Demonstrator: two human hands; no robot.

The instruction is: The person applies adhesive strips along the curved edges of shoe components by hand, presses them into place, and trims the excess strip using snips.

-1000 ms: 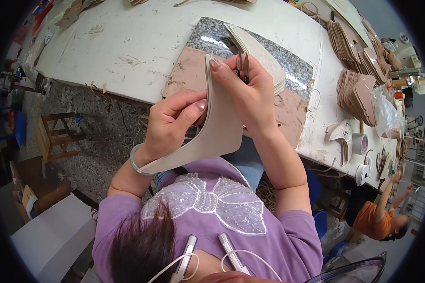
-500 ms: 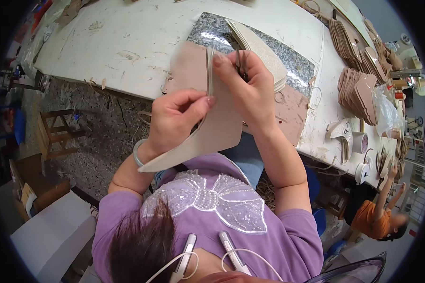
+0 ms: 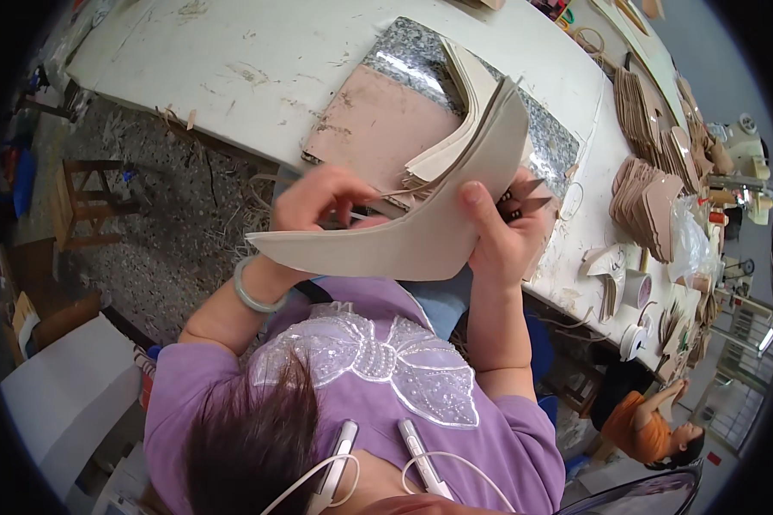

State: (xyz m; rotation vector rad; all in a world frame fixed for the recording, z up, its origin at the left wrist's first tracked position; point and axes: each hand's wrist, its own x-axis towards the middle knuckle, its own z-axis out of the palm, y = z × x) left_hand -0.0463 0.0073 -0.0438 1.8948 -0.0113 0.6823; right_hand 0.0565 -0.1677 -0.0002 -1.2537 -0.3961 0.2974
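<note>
A curved, cream-coloured sheet piece (image 3: 404,245) is held up in front of me, layered at its raised right end. My right hand (image 3: 502,227) grips that end, its thumb flat on the face. Dark-handled snips (image 3: 532,196) are tucked in the same hand, their blades pointing out to the right. Behind the piece's inner edge is my left hand (image 3: 322,202), slightly blurred, with its fingers curled in. A thin brownish strip or edge (image 3: 408,190) runs by its fingertips; what they hold is unclear. The left wrist is partly covered by the piece's narrow tip.
A pinkish board (image 3: 378,120) and a speckled stone slab (image 3: 408,43) lie on the white table (image 3: 223,69). More cream pieces (image 3: 472,77) rest on the slab. Brown piece stacks (image 3: 644,193) and tape rolls (image 3: 636,287) sit at right. Another person (image 3: 640,425) is beyond.
The cream piece has turned from nearly upright to lying across, its broad end moved right. My right hand has moved right and down with it. The left fingertips have come off the upright edge.
</note>
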